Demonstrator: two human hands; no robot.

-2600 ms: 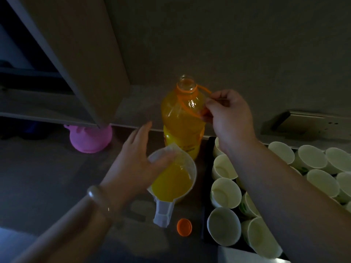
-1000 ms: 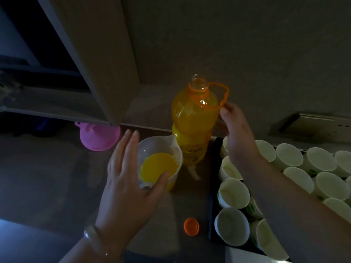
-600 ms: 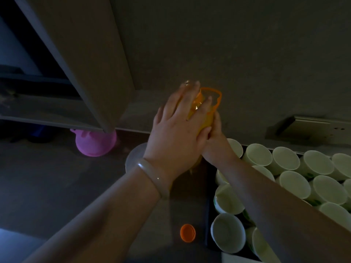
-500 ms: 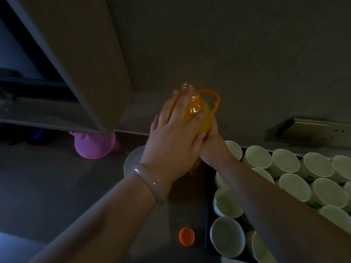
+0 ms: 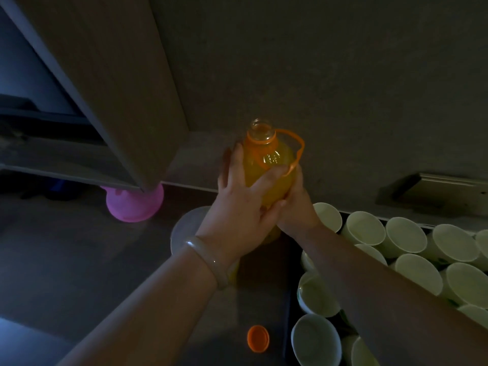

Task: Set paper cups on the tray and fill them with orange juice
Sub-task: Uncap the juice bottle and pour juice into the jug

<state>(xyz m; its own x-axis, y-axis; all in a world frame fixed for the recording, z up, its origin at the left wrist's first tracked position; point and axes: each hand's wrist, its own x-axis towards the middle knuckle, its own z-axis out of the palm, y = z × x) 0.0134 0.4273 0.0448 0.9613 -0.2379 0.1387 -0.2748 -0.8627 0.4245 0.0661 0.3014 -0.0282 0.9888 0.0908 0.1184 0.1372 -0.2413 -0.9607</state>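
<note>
The left hand [image 5: 243, 207] wraps its fingers round the shoulder of the orange juice bottle [image 5: 266, 159]. The right hand [image 5: 295, 207] clasps the opposite side under the carry loop, fingertips hidden. The bottle is upright and uncapped at the back of the table [image 5: 66, 247], beside the tray [image 5: 287, 326] of paper cups [image 5: 364, 228] — none visibly filled. This looks like a lift to pour — next, a steady two-handed tilt, probably into the jug [image 5: 184, 228] under the left wrist.

- My left hand [image 5: 237, 215] and wrist hide most of the jug [image 5: 184, 228]; I can't see its contents.
- It and my right hand [image 5: 297, 207] cover the bottle [image 5: 266, 157] lower down.
- Right-side cups [image 5: 449, 244] run off frame.
</note>
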